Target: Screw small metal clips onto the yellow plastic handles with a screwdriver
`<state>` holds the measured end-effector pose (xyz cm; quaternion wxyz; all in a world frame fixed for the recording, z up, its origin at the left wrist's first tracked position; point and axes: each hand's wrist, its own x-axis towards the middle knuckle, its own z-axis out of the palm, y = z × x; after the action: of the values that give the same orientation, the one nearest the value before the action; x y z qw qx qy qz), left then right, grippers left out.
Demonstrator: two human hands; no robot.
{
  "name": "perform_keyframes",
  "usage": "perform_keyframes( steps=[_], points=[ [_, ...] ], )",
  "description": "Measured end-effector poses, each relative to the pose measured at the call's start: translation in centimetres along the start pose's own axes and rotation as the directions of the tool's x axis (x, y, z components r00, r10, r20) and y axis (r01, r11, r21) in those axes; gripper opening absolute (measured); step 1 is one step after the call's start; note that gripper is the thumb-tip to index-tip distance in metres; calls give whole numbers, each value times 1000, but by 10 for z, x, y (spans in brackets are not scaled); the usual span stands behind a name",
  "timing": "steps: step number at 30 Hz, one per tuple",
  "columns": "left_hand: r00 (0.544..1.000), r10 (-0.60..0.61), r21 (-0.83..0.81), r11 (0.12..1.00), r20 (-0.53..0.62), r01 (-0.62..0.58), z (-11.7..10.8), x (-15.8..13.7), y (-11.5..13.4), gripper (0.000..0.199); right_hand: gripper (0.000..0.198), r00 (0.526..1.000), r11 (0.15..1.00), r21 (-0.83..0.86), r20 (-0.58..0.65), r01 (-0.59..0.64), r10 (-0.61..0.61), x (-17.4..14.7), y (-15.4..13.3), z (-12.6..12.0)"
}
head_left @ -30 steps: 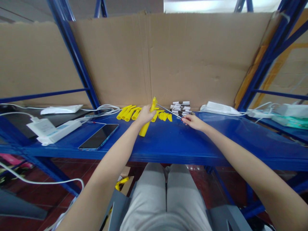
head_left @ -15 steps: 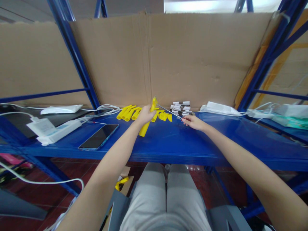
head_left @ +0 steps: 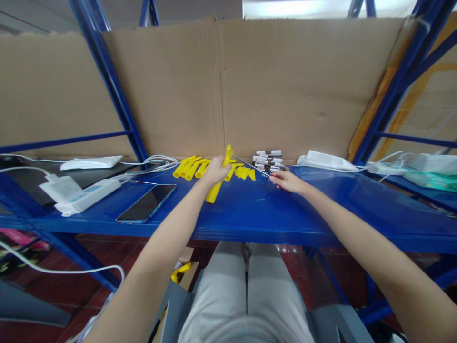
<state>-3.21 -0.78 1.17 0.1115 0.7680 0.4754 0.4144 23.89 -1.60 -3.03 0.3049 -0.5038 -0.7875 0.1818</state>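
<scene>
My left hand (head_left: 215, 172) is closed around a yellow plastic tool with a tubular handle (head_left: 213, 193), its flared head pointing up and away. In my right hand (head_left: 286, 181) the fingers pinch a thin metal rod (head_left: 253, 166), whose far tip reaches the yellow head. Whether the tip presses in or only touches, I cannot tell. Several similar yellow tools (head_left: 191, 169) lie side by side just left of my left hand. Between the hands are small yellow wedge-shaped pieces (head_left: 244, 172). Behind them is a stack of white pieces with dark marks (head_left: 268, 161).
A phone (head_left: 147, 204) lies on the blue shelf (head_left: 250, 214) at the left, near a white power strip (head_left: 87, 196) and cables. A white adapter (head_left: 326, 161) sits at the back right. Cardboard (head_left: 278, 85) closes off the back, between blue posts (head_left: 110, 81).
</scene>
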Motion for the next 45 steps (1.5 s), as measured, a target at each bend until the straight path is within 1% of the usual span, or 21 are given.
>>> perform_keyframes(
  steps=[3, 5, 8, 10, 12, 15, 18, 22, 25, 28, 31, 34, 36, 39, 45],
  points=[
    [1000, 7, 12, 1000, -12, -7, 1, 1, -2, 24, 33, 998, 999, -11, -51, 34, -35, 0, 2, 1],
    [1000, 15, 6, 1000, -9, -15, 1, 1, -3, 22, 31, 994, 998, 27, -91, 58, -55, 1, 6, 4],
    [1000, 20, -12, 1000, 0, -20, 1, 1, -2, 21, 31, 992, 995, 77, -109, 68, -60, 2, 13, 7],
    [1000, 14, -16, 1000, 3, -14, 1, 0, -1, 19, 30, 991, 998, 44, -121, 54, -49, 3, 15, 8],
    [1000, 4, -15, 1000, 11, -3, 1, 0, -2, 17, 27, 990, 999, -40, -140, 28, -33, 3, 13, 7],
    [1000, -13, -10, 1000, 25, 13, 2, 2, -3, 16, 26, 996, 988, -155, -94, -7, -8, 1, 6, 3],
    [998, -32, -4, 999, 51, 32, 2, 2, -5, 14, 28, 999, 981, -195, -39, -12, 4, -1, 0, 1],
    [991, -81, 20, 997, 110, 79, 1, 1, -4, 11, 26, 997, 978, -209, -61, 25, -39, -2, 5, 0],
    [980, -124, 22, 992, 157, 122, 1, -1, -1, 13, 20, 989, 975, -216, -122, 54, -82, 1, 13, 2],
    [973, -144, 9, 989, 180, 145, 1, -3, 1, 12, 17, 985, 975, -221, -159, 24, -60, 2, 16, 3],
    [972, -149, 3, 989, 181, 151, 2, -1, -2, 8, 15, 995, 974, -225, -102, -32, 9, 0, 10, 2],
    [972, -139, -5, 990, 191, 143, 5, 2, -9, 8, 21, 998, 968, -245, -48, -46, 35, -3, 2, 0],
    [970, -132, -15, 990, 205, 139, 7, 4, -14, 9, 22, 998, 967, -252, -45, -43, 33, -4, -1, -1],
    [965, -136, -40, 988, 225, 148, 9, 6, -20, 11, 18, 998, 965, -259, -56, -39, 25, -4, 0, -1],
    [960, -131, -62, 987, 250, 150, 9, 5, -20, 15, 15, 998, 968, -252, -61, -24, 9, -2, 6, -1]
  ],
)
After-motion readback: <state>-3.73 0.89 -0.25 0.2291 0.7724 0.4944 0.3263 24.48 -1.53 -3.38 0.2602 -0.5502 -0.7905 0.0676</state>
